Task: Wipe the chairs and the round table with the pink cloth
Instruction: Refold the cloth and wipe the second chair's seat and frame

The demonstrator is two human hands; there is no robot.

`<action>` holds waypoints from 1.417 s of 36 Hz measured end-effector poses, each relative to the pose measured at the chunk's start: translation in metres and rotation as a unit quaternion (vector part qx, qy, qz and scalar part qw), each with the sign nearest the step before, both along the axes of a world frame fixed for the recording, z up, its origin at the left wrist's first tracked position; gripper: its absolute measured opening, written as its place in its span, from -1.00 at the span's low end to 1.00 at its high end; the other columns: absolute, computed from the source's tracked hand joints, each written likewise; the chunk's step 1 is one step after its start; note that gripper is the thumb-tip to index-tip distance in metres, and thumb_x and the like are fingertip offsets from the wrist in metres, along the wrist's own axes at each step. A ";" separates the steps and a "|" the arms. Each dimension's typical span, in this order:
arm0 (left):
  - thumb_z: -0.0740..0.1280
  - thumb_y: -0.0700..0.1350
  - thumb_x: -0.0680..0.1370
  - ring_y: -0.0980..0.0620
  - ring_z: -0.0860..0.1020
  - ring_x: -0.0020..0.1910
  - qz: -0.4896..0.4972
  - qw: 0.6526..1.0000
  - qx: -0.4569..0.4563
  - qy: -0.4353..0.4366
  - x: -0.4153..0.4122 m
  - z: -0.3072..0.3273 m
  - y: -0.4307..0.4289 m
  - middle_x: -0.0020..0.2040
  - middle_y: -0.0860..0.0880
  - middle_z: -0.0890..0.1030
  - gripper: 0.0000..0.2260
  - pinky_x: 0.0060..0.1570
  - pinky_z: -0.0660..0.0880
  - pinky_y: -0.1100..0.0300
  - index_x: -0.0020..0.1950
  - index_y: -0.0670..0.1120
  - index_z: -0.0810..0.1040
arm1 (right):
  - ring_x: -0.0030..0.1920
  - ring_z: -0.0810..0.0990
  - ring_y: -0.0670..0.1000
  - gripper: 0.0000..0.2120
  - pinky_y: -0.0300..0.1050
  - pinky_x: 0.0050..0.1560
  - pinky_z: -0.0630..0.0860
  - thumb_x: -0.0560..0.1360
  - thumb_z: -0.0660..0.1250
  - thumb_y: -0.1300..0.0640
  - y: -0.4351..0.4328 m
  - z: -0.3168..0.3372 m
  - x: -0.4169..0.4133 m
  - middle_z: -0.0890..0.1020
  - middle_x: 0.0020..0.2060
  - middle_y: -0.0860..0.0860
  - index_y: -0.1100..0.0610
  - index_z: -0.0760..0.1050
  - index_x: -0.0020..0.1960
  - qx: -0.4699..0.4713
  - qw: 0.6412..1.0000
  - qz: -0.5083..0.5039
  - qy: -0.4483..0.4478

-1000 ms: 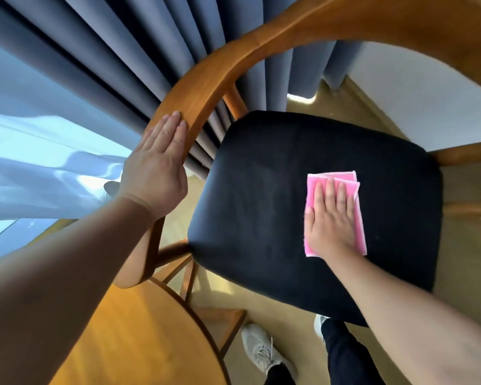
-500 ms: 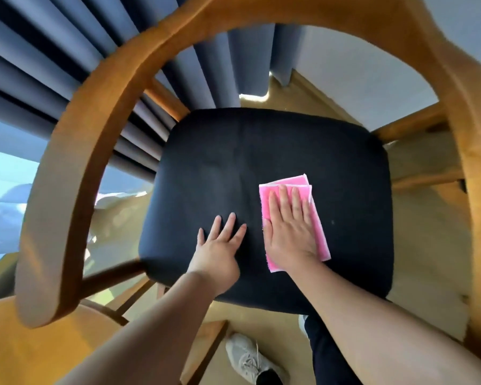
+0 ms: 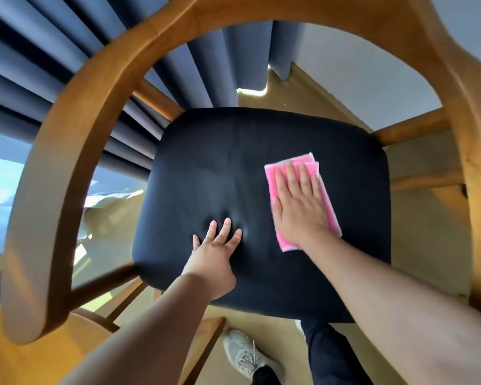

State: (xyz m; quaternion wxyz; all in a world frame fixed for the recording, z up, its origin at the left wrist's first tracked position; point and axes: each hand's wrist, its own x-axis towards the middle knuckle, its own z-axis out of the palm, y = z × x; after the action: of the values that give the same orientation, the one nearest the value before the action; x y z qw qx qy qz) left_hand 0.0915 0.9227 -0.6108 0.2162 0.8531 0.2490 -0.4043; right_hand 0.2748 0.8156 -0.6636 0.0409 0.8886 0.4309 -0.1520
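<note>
A wooden chair with a curved backrest [image 3: 67, 151] and a black padded seat [image 3: 220, 168] fills the head view. My right hand [image 3: 300, 207] lies flat, fingers spread, pressing the folded pink cloth [image 3: 328, 201] onto the right half of the seat. My left hand [image 3: 214, 251] presses fingers-apart on the seat's front middle, denting the cushion, and holds nothing. A piece of the round wooden table [image 3: 39, 357] shows at the lower left.
Grey-blue curtains [image 3: 178, 65] hang behind the chair, with a bright window at the left. A white wall [image 3: 358, 79] and tan floor lie beyond. My grey shoe [image 3: 245, 357] and dark trouser leg stand under the seat's front edge.
My left hand left the chair's backrest and came down flat on the seat. My right hand keeps the cloth on the seat and has slid it a little away from me. The view moved in over the chair.
</note>
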 end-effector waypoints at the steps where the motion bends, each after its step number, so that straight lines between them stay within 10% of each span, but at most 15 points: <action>1: 0.14 -0.23 0.33 -0.05 -0.30 0.50 -0.001 1.000 0.000 0.002 0.000 0.000 0.000 0.53 0.11 -0.30 -0.14 0.43 -0.19 -0.16 0.54 0.13 -0.18 | 0.53 -0.29 0.17 -0.41 0.16 0.51 -0.26 0.59 -0.33 -0.11 0.008 0.000 0.011 -0.29 0.51 0.08 0.12 -0.35 0.53 0.000 1.000 0.002 -0.005; 15: 0.16 -0.21 0.33 -0.05 -0.28 0.51 -0.007 1.000 0.006 -0.003 0.001 -0.003 0.004 0.54 0.10 -0.28 -0.14 0.43 -0.17 -0.17 0.54 0.13 -0.17 | 0.51 0.15 0.23 -0.38 0.16 0.52 0.04 0.58 -0.25 -0.08 0.097 0.016 0.114 0.19 0.52 0.17 0.17 0.02 0.56 0.003 1.000 -0.030 0.006; 34: 0.15 -0.22 0.35 -0.06 -0.29 0.50 -0.019 1.000 0.010 -0.014 0.001 -0.005 0.002 0.53 0.08 -0.30 -0.16 0.44 -0.14 -0.18 0.54 0.11 -0.18 | 0.56 -0.18 0.17 -0.36 0.13 0.53 -0.19 0.56 -0.42 -0.09 -0.008 0.001 0.024 -0.13 0.57 0.14 0.17 -0.25 0.57 -0.018 0.994 -0.104 -0.024; 51: 0.14 -0.21 0.39 -0.08 -0.26 0.51 -0.027 0.998 0.050 -0.036 -0.001 -0.001 -0.004 0.54 0.05 -0.26 -0.20 0.44 -0.16 -0.14 0.55 0.09 -0.16 | 0.55 -0.05 0.24 -0.41 0.20 0.53 -0.03 0.63 -0.27 -0.10 -0.100 0.002 -0.082 0.03 0.54 0.18 0.19 -0.08 0.56 0.004 0.994 -0.113 0.006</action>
State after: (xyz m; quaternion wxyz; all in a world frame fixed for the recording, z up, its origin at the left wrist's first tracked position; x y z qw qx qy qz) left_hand 0.0902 0.9186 -0.6123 0.1708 0.8831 0.2384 -0.3661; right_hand 0.1925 0.7156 -0.6611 0.0172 0.9307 0.3289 -0.1591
